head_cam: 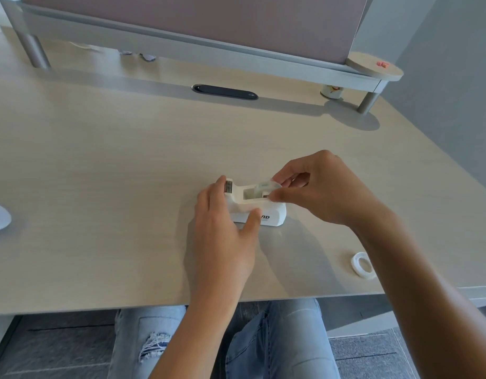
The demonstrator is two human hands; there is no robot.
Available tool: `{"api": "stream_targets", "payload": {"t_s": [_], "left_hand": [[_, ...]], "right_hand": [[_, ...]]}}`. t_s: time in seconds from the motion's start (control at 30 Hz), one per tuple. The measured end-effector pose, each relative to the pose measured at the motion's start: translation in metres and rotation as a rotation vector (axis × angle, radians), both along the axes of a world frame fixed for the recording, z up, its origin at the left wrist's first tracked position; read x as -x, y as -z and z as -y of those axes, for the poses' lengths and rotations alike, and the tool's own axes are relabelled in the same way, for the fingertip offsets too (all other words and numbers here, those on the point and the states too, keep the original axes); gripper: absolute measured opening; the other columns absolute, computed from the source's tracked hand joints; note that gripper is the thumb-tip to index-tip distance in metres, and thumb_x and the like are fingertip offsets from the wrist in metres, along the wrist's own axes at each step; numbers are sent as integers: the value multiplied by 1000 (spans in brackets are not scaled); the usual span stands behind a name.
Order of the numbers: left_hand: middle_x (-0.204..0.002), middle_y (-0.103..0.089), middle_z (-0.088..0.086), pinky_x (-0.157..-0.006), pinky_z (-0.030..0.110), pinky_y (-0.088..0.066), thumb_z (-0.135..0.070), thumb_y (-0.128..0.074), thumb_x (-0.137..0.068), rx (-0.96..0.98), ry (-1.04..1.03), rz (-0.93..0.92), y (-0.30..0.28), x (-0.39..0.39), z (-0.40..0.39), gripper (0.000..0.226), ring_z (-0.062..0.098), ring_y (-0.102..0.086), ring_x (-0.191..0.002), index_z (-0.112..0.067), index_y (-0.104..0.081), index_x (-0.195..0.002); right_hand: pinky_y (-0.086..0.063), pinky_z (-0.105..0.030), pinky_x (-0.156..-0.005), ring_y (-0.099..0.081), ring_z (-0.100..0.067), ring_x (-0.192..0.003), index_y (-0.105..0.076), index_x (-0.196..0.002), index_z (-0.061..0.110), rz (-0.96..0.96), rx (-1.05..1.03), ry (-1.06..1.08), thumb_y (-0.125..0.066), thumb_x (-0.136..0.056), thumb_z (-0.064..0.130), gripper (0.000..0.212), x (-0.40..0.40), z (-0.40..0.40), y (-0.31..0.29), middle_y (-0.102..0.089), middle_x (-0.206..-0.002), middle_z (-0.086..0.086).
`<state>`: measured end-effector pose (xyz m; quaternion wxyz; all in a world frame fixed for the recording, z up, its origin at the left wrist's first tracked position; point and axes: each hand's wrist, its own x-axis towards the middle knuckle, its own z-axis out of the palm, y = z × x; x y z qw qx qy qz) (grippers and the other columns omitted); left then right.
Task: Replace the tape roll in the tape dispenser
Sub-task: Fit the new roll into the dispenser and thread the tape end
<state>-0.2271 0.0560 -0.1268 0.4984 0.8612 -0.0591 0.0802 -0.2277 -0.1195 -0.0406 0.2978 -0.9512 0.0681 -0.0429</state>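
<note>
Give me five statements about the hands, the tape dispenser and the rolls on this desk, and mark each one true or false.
1. The left hand steadies the white tape dispenser at its cutter end. True.
2. The right hand rests flat on the desk. False: its fingers pinch a clear tape roll over the dispenser's well.
3. A second white roll lies on the desk near the right forearm. True.
4. The dispenser lies tipped on its side. False: it stands upright.
5. The second roll touches the dispenser. False: it lies well apart.
</note>
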Motion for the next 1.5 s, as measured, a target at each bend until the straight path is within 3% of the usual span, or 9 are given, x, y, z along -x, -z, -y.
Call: {"api": "stream_targets", "payload": {"t_s": [0.27, 0.43, 0.5, 0.6, 0.83, 1.03, 1.23, 1.33, 1.5], "left_hand": [[-143, -51, -16, -84, 49, -58, -48, -72, -86, 15, 2, 2, 1, 0, 0, 69, 19, -59, -120, -36, -42, -147], [-142, -51, -16, -83, 49, -59, -49, -71, -86, 9, -4, 3, 0, 0, 0, 67, 18, -59, -120, -37, -43, -146], [-142, -51, -17, -82, 49, -59, -48, -72, -86, 10, -6, 3, 0, 0, 1, 67, 18, -59, -119, -37, -43, -146], [-141, -52, -16, -83, 49, -58, -47, -73, -85, 15, -9, 1, 0, 0, 1, 67, 18, -59, -119, -36, -45, -145], [-140, -53, -15, -83, 49, -58, -48, -73, -84, 23, -11, 1, 0, 0, 1, 68, 19, -60, -118, -36, -45, -145], [-139, -53, -17, -82, 48, -58, -47, -74, -84, 27, -16, -3, -1, 1, 1, 67, 18, -59, -119, -38, -45, -144], [-141, -53, -17, -84, 48, -57, -46, -74, -84, 28, -11, 2, -1, 1, 0, 66, 19, -59, -120, -36, -46, -144], [-142, -53, -18, -84, 45, -57, -46, -73, -85, 27, -11, 5, -1, 1, 0, 66, 16, -58, -121, -36, -45, -145], [-140, -52, -19, -81, 43, -56, -47, -72, -85, 26, -13, -3, -1, 2, 1, 66, 16, -58, -121, -37, -45, -144]], "right_hand": [[-41, -5, -53, -63, 2, -61, -80, -90, 28, 24, -12, 14, -85, -82, 27, 10, 3, 1, 6, -73, -75, 12], [-52, -18, -62, -72, -15, -74, -80, -94, 27, 98, -104, 31, -86, -83, 32, 13, 9, 6, 8, -77, -87, 6], [-55, -19, -68, -74, -14, -76, -80, -95, 26, 109, -111, 33, -86, -82, 32, 15, 11, 10, 7, -78, -88, 7], [-62, -32, -78, -76, -12, -82, -80, -100, 26, 83, -78, 23, -86, -82, 32, 19, 13, 11, 8, -79, -92, 6], [-63, -39, -80, -77, -14, -77, -81, -97, 22, 81, -90, 7, -87, -82, 29, 18, 12, 11, 11, -80, -89, 2], [-60, -26, -76, -74, -7, -77, -81, -98, 24, 68, -38, -40, -85, -83, 25, 16, 9, 9, 8, -78, -86, 8], [-58, -24, -74, -71, -6, -82, -77, -91, 25, 54, 104, -93, -80, -80, 27, 11, 0, 2, 3, -74, -85, 11], [-54, -14, -70, -69, -5, -81, -76, -90, 24, 63, 88, -104, -82, -81, 30, 12, 0, 4, 4, -74, -85, 11], [-57, -19, -71, -70, -6, -78, -78, -91, 23, 63, 65, -121, -84, -83, 28, 11, 1, 7, 3, -76, -83, 8]]}}
